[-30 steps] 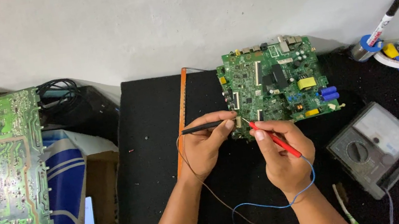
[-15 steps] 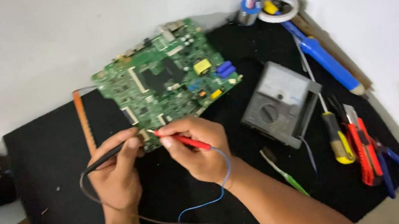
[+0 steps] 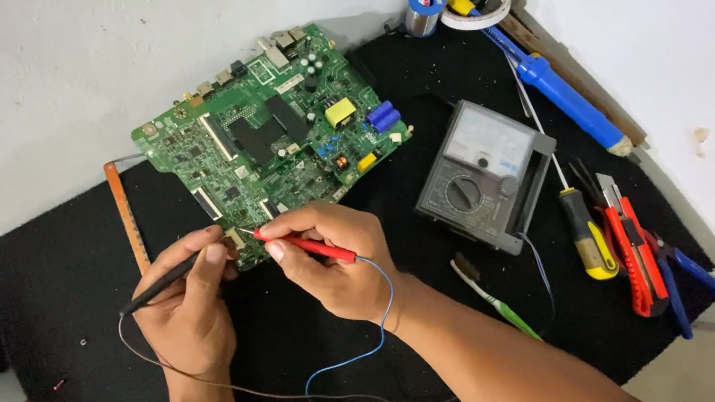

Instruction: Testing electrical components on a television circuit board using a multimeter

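Probing in hand, by the look of it: both test leads set to the near edge of the green circuit board (image 3: pixel 273 147), which lies flat on the black mat (image 3: pixel 63 276) at the far middle of the surface. Left hand (image 3: pixel 187 304) pinched around the black probe (image 3: pixel 162 284), tip aimed right toward the board's near-left corner. Right hand (image 3: pixel 333 257) gripping the red probe (image 3: pixel 302 245) pen-fashion, tip aimed left, almost meeting the black one at the same corner. Whether either tip actually touches a pad: too small to tell. Thin brown and blue leads trailing near, across the mat. Analog multimeter (image 3: pixel 485 173) just right of the board, tilted, dial facing up. Farther right, well apart from the hands: yellow-handled screwdriver (image 3: pixel 588 233), red utility knife (image 3: pixel 634 253), blue-handled pliers (image 3: pixel 690 277), blue desoldering pump (image 3: pixel 562 92). Green toothbrush (image 3: pixel 492 294) near the right forearm.

Likely called for next: steady tips on the chosen points, no slipping onto neighbouring pins, then a glance right to the meter's needle.
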